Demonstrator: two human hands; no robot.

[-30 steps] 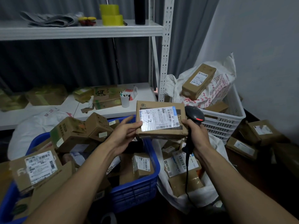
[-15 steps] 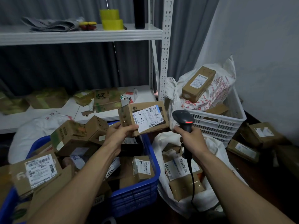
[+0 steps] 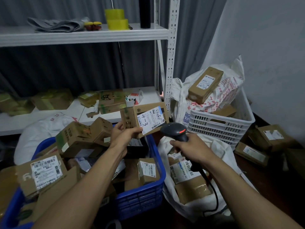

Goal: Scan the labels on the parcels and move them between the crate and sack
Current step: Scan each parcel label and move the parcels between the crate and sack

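Head view looks down past both forearms at a white metal shelving rack (image 3: 82,37) against a dark curtain. Its lower shelf (image 3: 148,98) carries several cardboard boxes. In front of it on the left, a blue crate (image 3: 140,199) is heaped with brown parcels (image 3: 74,138), many of them showing barcode labels. Just right of the crate, an open white sack (image 3: 219,149) lies on the floor with a few labelled boxes (image 3: 183,169) inside. Behind the sack stands a white slatted crate (image 3: 214,128) holding a printed bag, with a long box (image 3: 205,84) on top. Loose boxes (image 3: 272,136) lie on the dark floor at far right.

The held parcel (image 3: 130,118) is in the air above the blue crate's far right corner. It is tilted, and its label (image 3: 152,120), hand-marked "4-3", faces the camera. The left hand (image 3: 123,136) grips it from below, with the thumb at the label's lower corner and the fingers (image 3: 118,127) curled round the left side. The right hand (image 3: 191,146) is wrapped round the handle of a black scanner (image 3: 176,131) with a red light on its head. The scanner sits just below and right of the label, over the sack. Two yellow tape rolls (image 3: 116,19) are stacked on the top shelf.
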